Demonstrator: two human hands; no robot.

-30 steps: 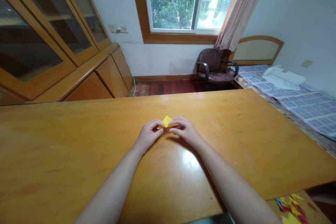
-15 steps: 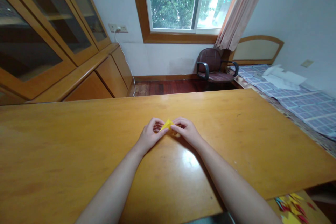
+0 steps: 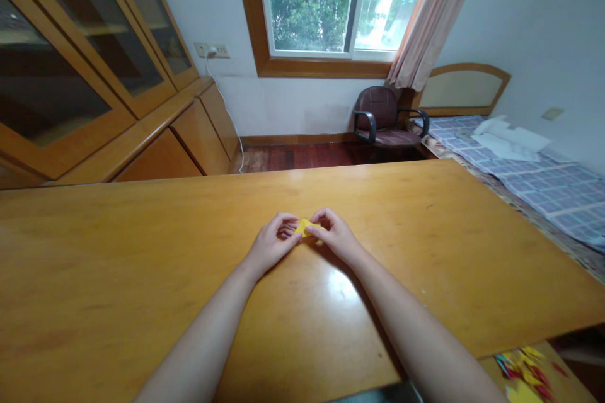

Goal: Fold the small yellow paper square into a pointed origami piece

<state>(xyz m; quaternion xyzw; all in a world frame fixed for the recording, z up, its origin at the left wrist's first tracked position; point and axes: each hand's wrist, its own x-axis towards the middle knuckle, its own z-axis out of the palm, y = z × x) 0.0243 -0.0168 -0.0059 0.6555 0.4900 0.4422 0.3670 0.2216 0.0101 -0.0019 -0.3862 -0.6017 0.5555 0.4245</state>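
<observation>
A small folded piece of yellow paper (image 3: 305, 226) sits just above the wooden table (image 3: 142, 264), near its middle. My left hand (image 3: 270, 244) pinches its left side with thumb and fingers curled round it. My right hand (image 3: 336, 237) pinches its right side, fingers bent over the top. Both hands meet at the paper and hide most of it; only a small yellow patch shows between the fingertips.
Several coloured paper pieces (image 3: 524, 371) lie on a lower surface at the bottom right. Beyond the table stand a dark office chair (image 3: 385, 116), a bed (image 3: 534, 170) at the right, and wooden cabinets (image 3: 94, 88) at the left under a window.
The yellow paper has been folded smaller between my fingers; its raised point no longer sticks up. Both hands have stayed in the same place and closed in over it.
</observation>
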